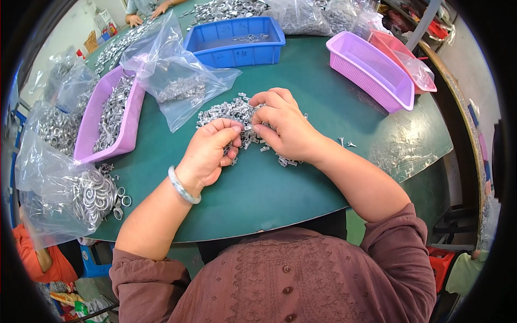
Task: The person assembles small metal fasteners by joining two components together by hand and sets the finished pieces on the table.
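Heap of small silver parts (pixel 229 111) under and beyond the curled hands (pixel 285 126), grasp unclear

Left forearm (pixel 148 220): bare below a brown sleeve (pixel 148 277) bunched near the elbow, slanting inward across the near edge of the bench (pixel 258 202).
Left wrist (pixel 189 176): ringed by a pale bangle (pixel 183 187).
Left hand (pixel 207 151): thumb uppermost and pointing right, fingers curled beneath; fingertips partly hidden.
Right forearm (pixel 366 180): bare, angling leftward over the near edge, toward the right corner's side.
Right wrist (pixel 315 146): unadorned.
Right hand (pixel 285 124): back up, fingers arched, thumb lower.
Fingertips: both hands' close together, in from the near edge.
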The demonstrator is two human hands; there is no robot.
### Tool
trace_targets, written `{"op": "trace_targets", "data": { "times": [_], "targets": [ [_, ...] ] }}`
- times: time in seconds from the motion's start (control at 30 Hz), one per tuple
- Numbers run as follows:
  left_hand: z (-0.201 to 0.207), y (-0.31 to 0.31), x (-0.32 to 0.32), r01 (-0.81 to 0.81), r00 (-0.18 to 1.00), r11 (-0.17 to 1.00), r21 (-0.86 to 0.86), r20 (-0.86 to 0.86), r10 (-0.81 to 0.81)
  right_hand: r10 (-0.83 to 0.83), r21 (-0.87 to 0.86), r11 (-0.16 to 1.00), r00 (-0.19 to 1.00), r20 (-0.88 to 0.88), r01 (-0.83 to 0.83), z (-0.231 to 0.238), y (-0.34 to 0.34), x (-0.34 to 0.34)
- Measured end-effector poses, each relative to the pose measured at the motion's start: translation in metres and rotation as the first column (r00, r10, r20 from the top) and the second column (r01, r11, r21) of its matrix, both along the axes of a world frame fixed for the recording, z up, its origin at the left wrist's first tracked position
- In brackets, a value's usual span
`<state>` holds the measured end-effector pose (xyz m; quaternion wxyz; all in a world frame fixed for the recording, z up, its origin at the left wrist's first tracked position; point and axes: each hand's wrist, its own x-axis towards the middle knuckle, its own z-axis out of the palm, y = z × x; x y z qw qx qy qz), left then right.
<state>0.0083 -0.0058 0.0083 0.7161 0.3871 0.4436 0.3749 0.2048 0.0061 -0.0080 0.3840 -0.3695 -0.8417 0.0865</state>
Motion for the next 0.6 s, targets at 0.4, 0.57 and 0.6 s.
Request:
{"op": "trace_targets", "data": {
  "times": [0.4,0.57,0.6],
  "targets": [
    [-0.0022,-0.0016,-0.0006,0.132,0.99,0.991,0.028,-0.048,-0.131,0.052,-0.048,0.997,0.997,-0.059,-0.055,0.0015,-0.0019,-0.0016],
    [-0.0022,-0.0016,-0.0007,0.157,0.988,0.988,0.011,0.005,-0.157,0.08,-0.067,0.994,0.994,-0.075,-0.085,0.0023,-0.002,-0.0004],
    [-0.0029,-0.0014,-0.0012,0.156,0.988,0.988,0.01,0.004,-0.156,0.081,-0.067,0.994,0.994,-0.076,-0.086,0.0021,-0.0019,-0.0002]
  ]
}}
